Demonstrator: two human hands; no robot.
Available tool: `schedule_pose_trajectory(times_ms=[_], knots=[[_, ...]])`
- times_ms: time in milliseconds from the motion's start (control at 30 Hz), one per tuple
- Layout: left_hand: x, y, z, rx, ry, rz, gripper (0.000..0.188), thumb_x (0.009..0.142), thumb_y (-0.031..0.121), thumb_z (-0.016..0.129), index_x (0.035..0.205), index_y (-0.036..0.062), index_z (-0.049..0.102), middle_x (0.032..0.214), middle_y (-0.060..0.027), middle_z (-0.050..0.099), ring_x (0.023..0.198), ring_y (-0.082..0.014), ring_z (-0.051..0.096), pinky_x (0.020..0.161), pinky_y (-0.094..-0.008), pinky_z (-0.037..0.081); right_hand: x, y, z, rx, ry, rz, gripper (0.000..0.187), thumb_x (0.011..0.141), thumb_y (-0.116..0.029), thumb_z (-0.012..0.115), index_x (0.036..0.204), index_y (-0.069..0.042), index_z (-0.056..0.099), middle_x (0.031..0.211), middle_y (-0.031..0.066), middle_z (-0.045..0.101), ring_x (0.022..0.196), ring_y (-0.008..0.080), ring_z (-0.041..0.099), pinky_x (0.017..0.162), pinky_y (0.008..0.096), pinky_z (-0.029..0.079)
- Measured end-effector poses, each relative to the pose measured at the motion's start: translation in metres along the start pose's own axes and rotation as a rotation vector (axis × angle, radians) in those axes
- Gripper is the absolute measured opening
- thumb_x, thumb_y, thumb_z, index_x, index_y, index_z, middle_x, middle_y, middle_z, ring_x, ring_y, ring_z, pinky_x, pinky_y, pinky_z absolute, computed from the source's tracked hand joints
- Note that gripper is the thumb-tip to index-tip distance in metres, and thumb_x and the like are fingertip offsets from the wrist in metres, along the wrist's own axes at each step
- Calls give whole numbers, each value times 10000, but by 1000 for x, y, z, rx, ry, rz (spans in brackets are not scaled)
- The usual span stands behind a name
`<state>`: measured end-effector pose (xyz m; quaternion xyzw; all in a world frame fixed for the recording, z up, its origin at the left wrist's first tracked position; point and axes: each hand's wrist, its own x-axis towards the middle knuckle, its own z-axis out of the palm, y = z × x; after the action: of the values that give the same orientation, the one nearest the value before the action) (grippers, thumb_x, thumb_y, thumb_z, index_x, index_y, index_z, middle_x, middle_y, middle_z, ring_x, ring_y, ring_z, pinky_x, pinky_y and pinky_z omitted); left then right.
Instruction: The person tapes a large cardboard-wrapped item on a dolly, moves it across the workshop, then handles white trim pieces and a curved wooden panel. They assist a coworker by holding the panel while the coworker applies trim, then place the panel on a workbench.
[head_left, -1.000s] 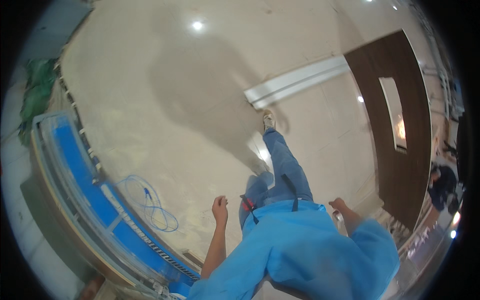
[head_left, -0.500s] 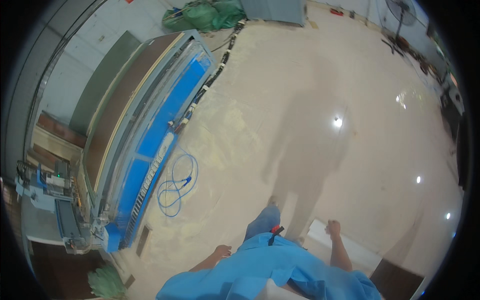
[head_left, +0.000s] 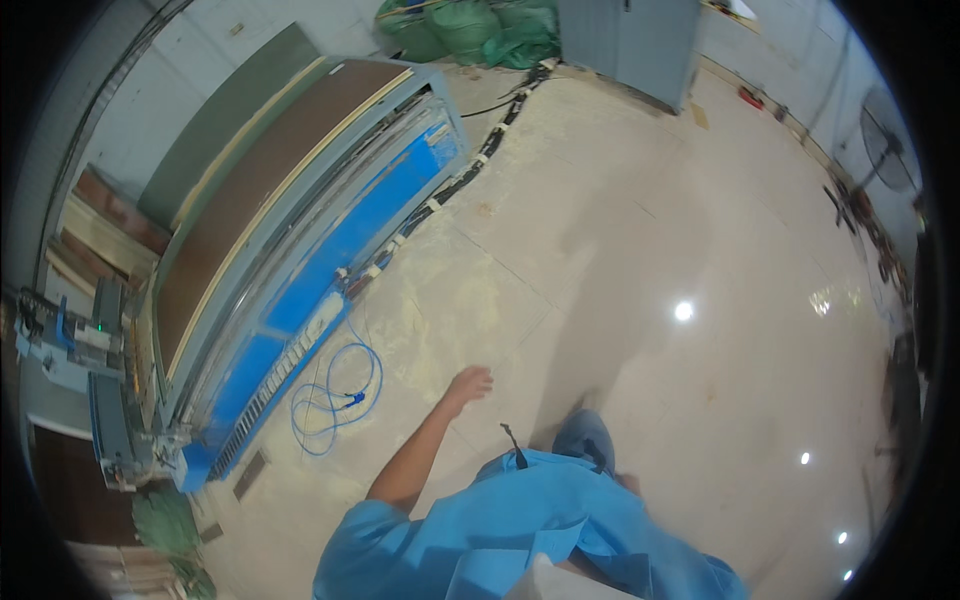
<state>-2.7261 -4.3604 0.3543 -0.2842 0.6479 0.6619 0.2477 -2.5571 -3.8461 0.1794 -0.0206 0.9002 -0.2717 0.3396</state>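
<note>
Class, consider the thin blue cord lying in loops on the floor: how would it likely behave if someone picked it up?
The thin blue cord is probably floppy, since it lies in loose, curving loops. It looks slim, so it is likely fairly light. Because its loops cross one another, it might snag or tangle when lifted.

A thin, glossy blue flexible hose (head_left: pixel 340 402) lies slack in loose, overlapping loops, flat on the pale beige floor (head_left: pixel 650 380). A darker blue fitting (head_left: pixel 355 400) sits among its coils, just beside the long blue-and-grey metal machine (head_left: pixel 345 230).
</note>
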Motion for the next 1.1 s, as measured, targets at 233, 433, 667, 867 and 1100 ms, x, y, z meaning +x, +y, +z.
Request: schedule_pose_trajectory(times_ms=[233,433,667,867,1100], knots=[[144,60,11,-33,263,-63,386,953,394,608,1157,66,614,999,-81,677,866,-184,657,735,-330,522,161,42,-150,192,-152,137,235,917,-280,586,867,-57,638,715,111,635,611,232,636,565,366,517],[175,43,44,-350,462,-316,341,933,349,632,1054,30,631,890,-118,666,693,-187,645,564,-306,507,376,16,-400,807,8,246,171,910,-227,621,864,-61,615,662,77,591,525,198,592,457,332,480],[281,88,70,-433,655,-606,301,915,310,653,984,18,640,826,-131,674,643,-220,650,555,-356,518,629,-104,-698,996,394,63,388,948,-329,604,1200,-34,600,1148,125,632,1029,290,646,828,398,527],[448,297,31,-125,431,-228,293,938,311,619,1023,32,639,900,-123,678,738,-207,667,632,-339,541,661,-142,-755,916,448,55,356,948,-349,622,1178,-78,613,1110,94,651,957,267,668,776,410,541],[571,556,129,-479,348,376,301,952,301,656,1115,49,636,1014,-64,679,947,-154,659,858,-299,514,711,-58,-718,936,107,389,215,902,-237,613,825,-42,565,712,104,585,531,235,599,440,315,484]])
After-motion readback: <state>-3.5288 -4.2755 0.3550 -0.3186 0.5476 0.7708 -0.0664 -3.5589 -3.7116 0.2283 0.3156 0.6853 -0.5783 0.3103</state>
